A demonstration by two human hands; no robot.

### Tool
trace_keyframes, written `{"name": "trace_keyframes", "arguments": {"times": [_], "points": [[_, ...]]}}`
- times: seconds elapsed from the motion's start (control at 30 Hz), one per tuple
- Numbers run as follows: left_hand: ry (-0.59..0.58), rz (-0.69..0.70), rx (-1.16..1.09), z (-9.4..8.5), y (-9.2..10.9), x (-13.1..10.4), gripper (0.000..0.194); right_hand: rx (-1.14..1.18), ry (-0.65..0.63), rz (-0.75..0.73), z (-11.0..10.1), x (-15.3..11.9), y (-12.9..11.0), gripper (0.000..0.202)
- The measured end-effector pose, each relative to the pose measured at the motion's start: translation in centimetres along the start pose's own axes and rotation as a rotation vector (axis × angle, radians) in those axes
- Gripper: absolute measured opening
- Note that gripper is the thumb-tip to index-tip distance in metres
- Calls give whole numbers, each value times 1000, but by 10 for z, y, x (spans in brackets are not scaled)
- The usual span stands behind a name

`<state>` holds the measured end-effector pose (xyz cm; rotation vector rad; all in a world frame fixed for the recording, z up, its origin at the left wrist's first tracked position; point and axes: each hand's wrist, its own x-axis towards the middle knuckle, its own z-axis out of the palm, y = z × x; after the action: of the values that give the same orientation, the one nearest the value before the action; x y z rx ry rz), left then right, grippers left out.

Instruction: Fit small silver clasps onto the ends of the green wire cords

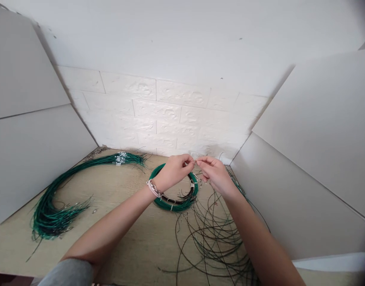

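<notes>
My left hand (pixel 178 170), with a bracelet at its wrist, is closed in a pinch, thumb against index finger. Fingertip to fingertip with it, my right hand (pixel 214 172) pinches too. Whatever lies between the fingertips is too small to make out. Below and behind my left hand lies a round coil of green and dark cord (pixel 172 207), bound with pale ties. Loose dark cords (pixel 212 234) spread in wide loops under my right forearm. Small bits that I cannot make out lie by the wall near my fingers.
On the left of the table (pixel 131 230) a thick bundle of green cords (pixel 55 186) curves round, with white tags (pixel 121 158) near its far end. A white brick-patterned wall (pixel 158 111) stands behind. Pale panels (pixel 30 155) close in both sides.
</notes>
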<state>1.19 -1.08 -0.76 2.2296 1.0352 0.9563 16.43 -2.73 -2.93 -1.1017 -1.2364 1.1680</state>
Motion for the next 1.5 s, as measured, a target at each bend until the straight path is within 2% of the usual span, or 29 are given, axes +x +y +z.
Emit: {"name": "trace_keyframes", "arguments": {"times": [0.1,0.2,0.33,0.5,0.87,1.5], "points": [[-11,4,-3,-2,-1,1,21,-56,-1,-27,-1,1,3,20],[-5,6,-33,-3,-2,2,20,74,-10,9,1,-1,1,19],[-26,-1,-111,-2,-5,2,22,282,-90,105,2,-4,-5,19],[-53,-30,-180,0,-7,3,23,370,-172,158,0,-4,-6,20],[-61,-76,-211,-2,-2,1,24,400,-175,177,0,-3,-4,20],[-24,-45,-101,1,-3,1,23,370,-131,148,1,-3,0,19]]}}
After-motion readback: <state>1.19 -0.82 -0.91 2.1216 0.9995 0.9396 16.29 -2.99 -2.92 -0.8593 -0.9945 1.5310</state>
